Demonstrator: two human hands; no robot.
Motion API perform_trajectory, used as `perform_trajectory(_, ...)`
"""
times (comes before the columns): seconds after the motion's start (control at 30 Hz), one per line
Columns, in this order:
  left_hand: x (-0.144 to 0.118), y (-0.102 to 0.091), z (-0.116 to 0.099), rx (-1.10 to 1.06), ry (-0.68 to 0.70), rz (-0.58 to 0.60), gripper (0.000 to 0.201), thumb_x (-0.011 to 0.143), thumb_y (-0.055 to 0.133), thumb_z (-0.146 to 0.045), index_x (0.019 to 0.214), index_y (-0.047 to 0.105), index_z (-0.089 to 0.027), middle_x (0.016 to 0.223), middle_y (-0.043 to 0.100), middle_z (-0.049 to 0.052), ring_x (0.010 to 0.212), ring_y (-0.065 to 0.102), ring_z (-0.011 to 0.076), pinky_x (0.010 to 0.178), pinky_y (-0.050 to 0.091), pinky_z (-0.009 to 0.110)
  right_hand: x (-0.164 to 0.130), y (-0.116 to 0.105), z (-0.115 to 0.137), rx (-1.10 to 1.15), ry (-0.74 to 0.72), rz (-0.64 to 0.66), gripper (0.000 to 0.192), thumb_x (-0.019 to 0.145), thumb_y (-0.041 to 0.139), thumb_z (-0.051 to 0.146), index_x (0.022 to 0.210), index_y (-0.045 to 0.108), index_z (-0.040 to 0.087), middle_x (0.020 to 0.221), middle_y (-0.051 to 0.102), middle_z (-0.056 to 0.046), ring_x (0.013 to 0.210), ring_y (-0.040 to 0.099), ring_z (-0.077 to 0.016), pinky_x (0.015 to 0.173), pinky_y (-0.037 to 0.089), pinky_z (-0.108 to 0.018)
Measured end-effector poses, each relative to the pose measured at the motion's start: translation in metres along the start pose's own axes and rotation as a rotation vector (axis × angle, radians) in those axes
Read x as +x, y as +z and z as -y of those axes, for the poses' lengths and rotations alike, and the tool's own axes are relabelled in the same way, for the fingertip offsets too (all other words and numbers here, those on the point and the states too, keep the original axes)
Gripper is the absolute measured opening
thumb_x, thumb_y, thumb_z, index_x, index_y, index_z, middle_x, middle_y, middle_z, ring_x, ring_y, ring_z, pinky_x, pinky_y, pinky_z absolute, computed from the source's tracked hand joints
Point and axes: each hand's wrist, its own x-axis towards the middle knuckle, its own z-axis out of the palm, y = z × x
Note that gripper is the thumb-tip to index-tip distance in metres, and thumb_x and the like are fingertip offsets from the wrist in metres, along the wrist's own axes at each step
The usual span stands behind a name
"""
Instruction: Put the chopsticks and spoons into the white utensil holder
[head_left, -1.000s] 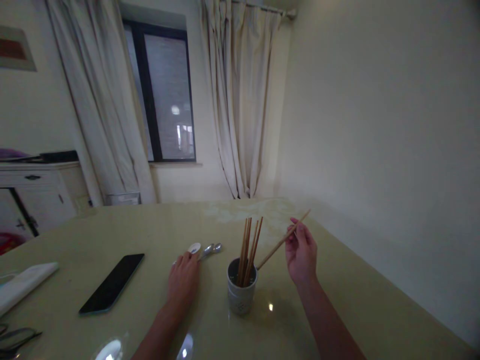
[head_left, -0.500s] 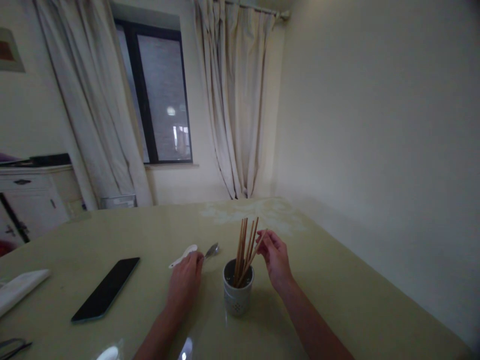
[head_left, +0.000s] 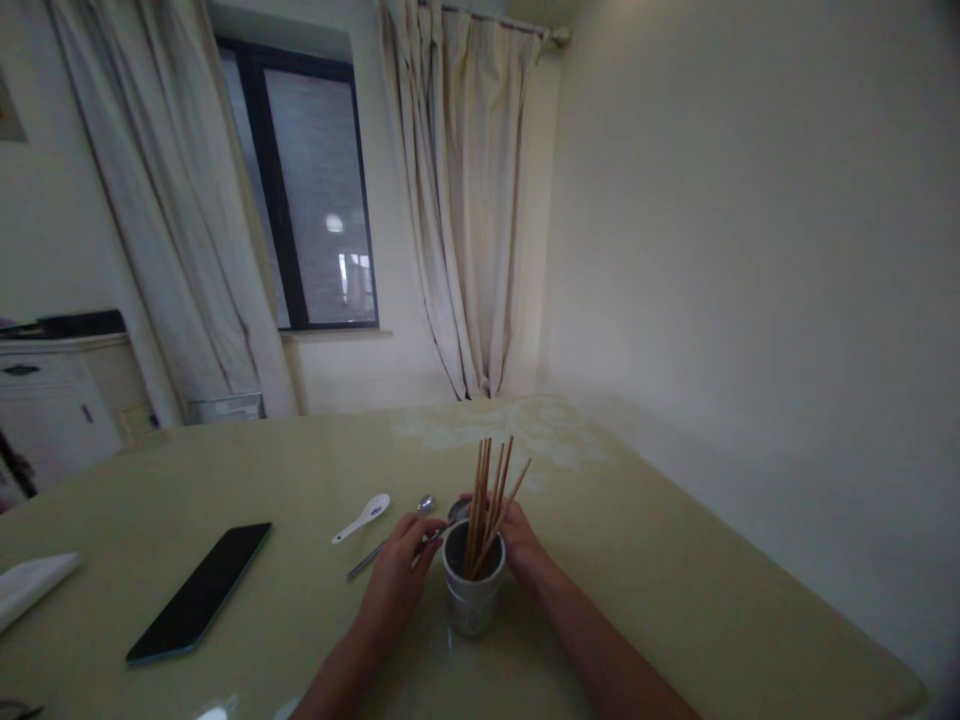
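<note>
A white perforated ceramic cup [head_left: 472, 590] holding brown wooden chopsticks [head_left: 487, 515] stands near the middle of the pale green worktop [head_left: 675, 560]. The left hand [head_left: 397, 580], at its 9 o'clock, pinches a metal spoon [head_left: 435, 533]. The right hand [head_left: 521, 550], at 2 o'clock, touches the cup's far side; its grip cannot be told. A white ceramic spoon [head_left: 362, 518] lies at 10 o'clock, a black phone [head_left: 199, 592] farther out at 9.

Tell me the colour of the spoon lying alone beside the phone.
White spoon, clearest in the head view.

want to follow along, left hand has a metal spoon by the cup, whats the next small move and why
Probably tip the metal spoon up and lower it into the cup: the left hand holds it at the rim, the chopsticks already stand inside, and the right hand is beside the cup.
</note>
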Motion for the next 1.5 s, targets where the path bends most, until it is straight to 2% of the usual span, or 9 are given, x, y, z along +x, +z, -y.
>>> perform_trajectory(0.27, -0.003, -0.004, -0.001, 0.019, 0.031, -0.103, 0.041, 0.103, 0.049, -0.051, 0.125, 0.074, -0.027, 0.133, 0.073, 0.01, 0.13, 0.064, 0.0295, 0.117, 0.048, 0.051, 0.006, -0.027, 0.03, -0.159, -0.308, -0.463, 0.048, 0.072, 0.083, 0.063, 0.086, 0.081, 0.018, 0.079, 0.077, -0.005, 0.071, 0.063, -0.0199, 0.062, 0.046, -0.028)
perform_trajectory(0.43, -0.007, -0.013, -0.007, -0.257, -0.01, 0.153, 0.076, 0.097, 0.044, -0.077, 0.151, 0.056, -0.025, 0.147, 0.067, 0.015, 0.132, 0.065, 0.0318, 0.112, 0.052, 0.05, 0.004, -0.063, 0.07, -0.053, -0.546, -0.78, 0.045, 0.072, 0.085, 0.06, 0.086, 0.077, 0.018, 0.077, 0.07, -0.001, 0.065, 0.053, -0.0131, 0.056, 0.04, -0.023)
perform_trajectory(0.6, -0.014, -0.007, -0.022, -0.402, 0.001, 0.377, 0.098, 0.075, 0.088, -0.06, 0.158, 0.047, -0.027, 0.152, 0.062, 0.015, 0.141, 0.057, 0.0367, 0.12, 0.045, 0.053, -0.005, -0.055, 0.084, 0.153, -0.593, -0.68, 0.043, 0.068, 0.093, 0.055, 0.087, 0.076, 0.02, 0.079, 0.068, 0.001, 0.063, 0.054, -0.0101, 0.053, 0.042, -0.02)
perform_trajectory(0.73, -0.017, 0.003, -0.031, -0.469, -0.02, 0.393, 0.08, 0.078, 0.09, -0.044, 0.148, 0.058, -0.025, 0.148, 0.065, 0.014, 0.138, 0.059, 0.0356, 0.121, 0.043, 0.053, -0.017, -0.032, 0.08, -0.029, -0.586, -0.445, 0.033, 0.08, 0.089, 0.049, 0.092, 0.079, 0.02, 0.077, 0.069, -0.001, 0.062, 0.059, -0.0124, 0.056, 0.05, -0.024)
perform_trajectory(0.87, -0.016, 0.006, -0.022, -0.54, -0.046, 0.445, 0.095, 0.069, 0.096, -0.03, 0.153, 0.052, -0.025, 0.155, 0.059, 0.014, 0.144, 0.053, 0.0372, 0.126, 0.036, 0.054, -0.026, -0.022, 0.075, -0.204, -0.535, -0.212, 0.031, 0.087, 0.083, 0.049, 0.1, 0.08, 0.021, 0.082, 0.071, -0.003, 0.065, 0.065, -0.0154, 0.059, 0.054, -0.027)
perform_trajectory(1.03, -0.011, -0.017, -0.003, -0.351, -0.058, 0.599, 0.098, 0.065, 0.089, -0.016, 0.154, 0.05, -0.028, 0.159, 0.055, 0.01, 0.148, 0.048, 0.035, 0.127, 0.034, 0.052, -0.022, -0.022, 0.067, -0.162, -0.475, -0.269, 0.04, 0.09, 0.075, 0.059, 0.092, 0.077, 0.019, 0.074, 0.066, -0.001, 0.055, 0.059, -0.0127, 0.052, 0.047, -0.026)
perform_trajectory(1.17, -0.007, -0.033, 0.01, -0.022, -0.098, 0.368, 0.051, 0.085, 0.061, -0.02, 0.136, 0.066, -0.026, 0.14, 0.068, 0.009, 0.125, 0.066, 0.0278, 0.105, 0.054, 0.043, -0.011, -0.021, 0.048, -0.098, -0.338, -0.354, 0.048, 0.084, 0.076, 0.066, 0.074, 0.067, 0.019, 0.063, 0.058, 0.003, 0.05, 0.051, -0.0113, 0.047, 0.04, -0.024)
perform_trajectory(1.3, -0.005, -0.03, 0.029, 0.538, -0.143, -0.011, 0.036, 0.094, 0.051, -0.02, 0.124, 0.07, -0.02, 0.132, 0.069, 0.013, 0.12, 0.065, 0.0298, 0.107, 0.05, 0.044, -0.003, -0.015, 0.02, -0.134, -0.147, -0.315, 0.052, 0.081, 0.073, 0.069, 0.069, 0.063, 0.02, 0.055, 0.053, 0.005, 0.047, 0.045, -0.0109, 0.047, 0.035, -0.023)
perform_trajectory(1.5, -0.007, -0.023, 0.039, 0.823, -0.216, -0.018, 0.028, 0.1, 0.044, -0.021, 0.105, 0.071, -0.017, 0.119, 0.071, 0.015, 0.115, 0.063, 0.0318, 0.101, 0.047, 0.044, -0.004, -0.004, 0.005, -0.14, -0.065, -0.173, 0.051, 0.076, 0.076, 0.068, 0.072, 0.069, 0.018, 0.063, 0.067, -0.001, 0.061, 0.06, -0.0176, 0.057, 0.047, -0.027)
